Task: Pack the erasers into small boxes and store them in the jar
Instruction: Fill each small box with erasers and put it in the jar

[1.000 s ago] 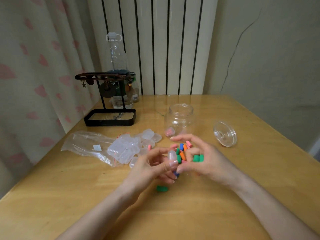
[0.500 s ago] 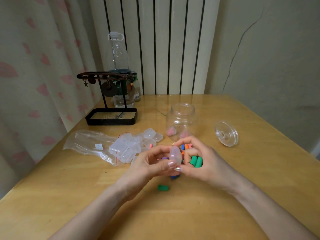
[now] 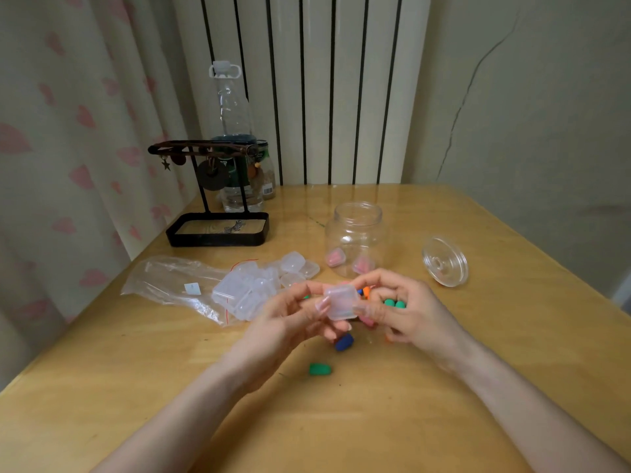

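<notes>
A small clear plastic box [image 3: 340, 302] is pinched between my left hand [image 3: 290, 319] and my right hand [image 3: 406, 310], above the table. Its lid looks shut; what is inside I cannot tell. Coloured erasers lie under and behind my hands: a blue one [image 3: 343, 342], a green one [image 3: 320, 369], two green ones [image 3: 395, 304] and an orange one [image 3: 366, 291]. The open clear jar [image 3: 355, 238] stands just beyond my hands, with two small boxes of pink erasers in it. Its clear lid [image 3: 445, 261] lies to the right.
A heap of empty small boxes [image 3: 259, 285] rests on a clear plastic bag [image 3: 174, 281] left of my hands. A black jewellery stand with a tray [image 3: 218, 230] and a plastic bottle [image 3: 232, 138] stand at the back left. The table's right edge runs near the lid.
The small box has turned in my fingers, from edge-on to its broad face towards me. Both hands have stayed in place, and the blue eraser now shows below them.
</notes>
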`<state>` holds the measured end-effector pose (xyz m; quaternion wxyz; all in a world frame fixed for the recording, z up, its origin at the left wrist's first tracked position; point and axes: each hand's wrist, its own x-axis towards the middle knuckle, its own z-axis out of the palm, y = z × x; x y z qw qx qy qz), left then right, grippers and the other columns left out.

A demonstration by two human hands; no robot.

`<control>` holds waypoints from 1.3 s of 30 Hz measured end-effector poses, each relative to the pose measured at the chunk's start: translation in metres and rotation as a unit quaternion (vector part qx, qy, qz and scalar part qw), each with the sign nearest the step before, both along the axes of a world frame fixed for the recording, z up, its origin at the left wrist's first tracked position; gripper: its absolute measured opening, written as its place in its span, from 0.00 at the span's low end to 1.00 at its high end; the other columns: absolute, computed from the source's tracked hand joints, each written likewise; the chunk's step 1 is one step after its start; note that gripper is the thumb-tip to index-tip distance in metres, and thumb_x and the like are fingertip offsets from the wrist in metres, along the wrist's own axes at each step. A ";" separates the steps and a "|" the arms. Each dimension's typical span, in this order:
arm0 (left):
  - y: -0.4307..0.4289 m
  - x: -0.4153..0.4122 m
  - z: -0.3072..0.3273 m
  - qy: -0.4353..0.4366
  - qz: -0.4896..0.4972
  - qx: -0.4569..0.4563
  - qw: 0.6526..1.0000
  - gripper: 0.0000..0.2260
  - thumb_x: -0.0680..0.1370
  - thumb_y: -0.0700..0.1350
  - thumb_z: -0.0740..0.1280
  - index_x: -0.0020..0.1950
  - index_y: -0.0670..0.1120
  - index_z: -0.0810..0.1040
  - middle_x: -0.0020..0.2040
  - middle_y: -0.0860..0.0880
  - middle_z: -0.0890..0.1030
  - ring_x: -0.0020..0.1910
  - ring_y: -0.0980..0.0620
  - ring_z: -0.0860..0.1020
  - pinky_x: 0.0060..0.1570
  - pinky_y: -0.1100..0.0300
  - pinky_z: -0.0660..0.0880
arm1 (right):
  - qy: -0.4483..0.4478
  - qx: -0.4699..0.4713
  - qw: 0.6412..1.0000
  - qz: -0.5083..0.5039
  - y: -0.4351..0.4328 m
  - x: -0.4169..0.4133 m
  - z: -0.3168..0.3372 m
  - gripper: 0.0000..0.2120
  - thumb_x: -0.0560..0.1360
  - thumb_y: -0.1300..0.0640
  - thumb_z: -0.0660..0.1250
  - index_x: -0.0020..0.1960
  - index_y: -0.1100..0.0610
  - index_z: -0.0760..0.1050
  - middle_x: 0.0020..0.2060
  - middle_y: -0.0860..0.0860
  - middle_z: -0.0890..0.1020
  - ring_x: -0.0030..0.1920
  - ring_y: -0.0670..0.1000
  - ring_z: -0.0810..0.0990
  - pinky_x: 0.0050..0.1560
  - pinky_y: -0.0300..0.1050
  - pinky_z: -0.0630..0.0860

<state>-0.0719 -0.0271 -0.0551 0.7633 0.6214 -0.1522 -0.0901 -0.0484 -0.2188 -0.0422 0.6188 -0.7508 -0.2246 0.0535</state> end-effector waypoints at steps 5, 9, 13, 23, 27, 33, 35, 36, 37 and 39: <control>-0.004 -0.003 0.001 -0.003 0.017 0.017 1.000 0.11 0.75 0.41 0.64 0.56 0.39 0.74 0.41 0.40 0.81 0.37 0.47 0.80 0.41 0.60 0.78 | 0.058 0.040 0.995 0.071 0.001 0.000 -0.004 0.16 0.67 0.59 0.72 0.53 0.56 0.74 0.28 0.50 0.71 0.22 0.49 0.63 0.21 0.35 0.61; -0.010 -0.007 -0.002 -0.003 -0.005 0.084 0.996 0.14 0.73 0.43 0.65 0.56 0.37 0.74 0.47 0.41 0.83 0.44 0.46 0.82 0.49 0.55 0.79 | -0.077 -0.089 0.993 0.014 0.008 -0.001 -0.014 0.14 0.63 0.53 0.77 0.47 0.47 0.77 0.31 0.47 0.75 0.49 0.60 0.79 0.49 0.50 0.77; -0.008 -0.009 -0.001 0.023 -0.032 0.086 0.996 0.16 0.73 0.45 0.65 0.56 0.38 0.71 0.48 0.42 0.83 0.46 0.48 0.82 0.48 0.56 0.80 | -0.110 -0.147 0.983 0.015 0.010 -0.004 -0.014 0.16 0.62 0.49 0.74 0.49 0.43 0.78 0.36 0.51 0.77 0.53 0.53 0.79 0.58 0.52 0.74; -0.003 -0.009 0.004 0.038 -0.082 0.004 0.996 0.13 0.76 0.40 0.64 0.60 0.38 0.71 0.50 0.41 0.82 0.49 0.47 0.81 0.49 0.56 0.79 | -0.058 -0.059 0.994 0.073 0.006 -0.004 -0.004 0.12 0.68 0.59 0.70 0.50 0.48 0.79 0.27 0.43 0.68 0.52 0.68 0.73 0.47 0.39 0.70; -0.005 -0.009 0.003 0.036 -0.073 -0.004 0.997 0.15 0.74 0.39 0.65 0.59 0.36 0.71 0.49 0.39 0.82 0.47 0.44 0.82 0.48 0.55 0.80 | -0.029 -0.060 0.994 0.085 0.004 -0.005 -0.002 0.13 0.67 0.60 0.70 0.49 0.47 0.79 0.30 0.48 0.70 0.57 0.69 0.71 0.50 0.42 0.70; -0.010 -0.011 0.001 0.027 -0.044 0.009 0.999 0.15 0.73 0.40 0.67 0.57 0.34 0.71 0.47 0.36 0.83 0.46 0.38 0.82 0.45 0.54 0.80 | 0.039 -0.041 0.992 0.114 0.003 -0.011 0.002 0.13 0.67 0.63 0.69 0.47 0.48 0.79 0.45 0.71 0.75 0.52 0.68 0.75 0.43 0.54 0.73; -0.011 -0.011 0.001 0.027 -0.039 0.012 0.999 0.16 0.73 0.40 0.67 0.57 0.33 0.71 0.46 0.37 0.83 0.46 0.36 0.82 0.44 0.55 0.80 | 0.037 -0.042 0.993 0.107 0.005 -0.011 0.002 0.12 0.67 0.63 0.69 0.47 0.49 0.79 0.53 0.74 0.71 0.60 0.69 0.69 0.48 0.62 0.75; -0.012 -0.012 0.000 0.028 -0.036 0.011 0.999 0.17 0.73 0.40 0.68 0.57 0.33 0.70 0.46 0.37 0.83 0.46 0.35 0.82 0.44 0.54 0.81 | 0.040 -0.041 0.993 0.104 0.005 -0.011 0.001 0.12 0.67 0.63 0.69 0.47 0.50 0.78 0.54 0.74 0.71 0.60 0.70 0.68 0.49 0.64 0.74; -0.012 -0.012 0.000 0.030 -0.033 0.010 0.999 0.17 0.73 0.40 0.68 0.57 0.33 0.70 0.46 0.36 0.83 0.47 0.35 0.82 0.44 0.54 0.81 | 0.043 -0.040 0.993 0.103 0.005 -0.010 0.001 0.11 0.67 0.62 0.70 0.47 0.51 0.78 0.55 0.74 0.70 0.59 0.70 0.70 0.47 0.61 0.75; -0.011 -0.012 0.001 0.036 -0.028 0.010 0.999 0.18 0.72 0.41 0.68 0.57 0.33 0.71 0.46 0.36 0.83 0.47 0.34 0.81 0.45 0.53 0.81 | 0.052 -0.037 0.992 0.107 0.004 -0.010 0.001 0.11 0.67 0.62 0.70 0.47 0.51 0.78 0.56 0.74 0.70 0.50 0.66 0.78 0.40 0.50 0.75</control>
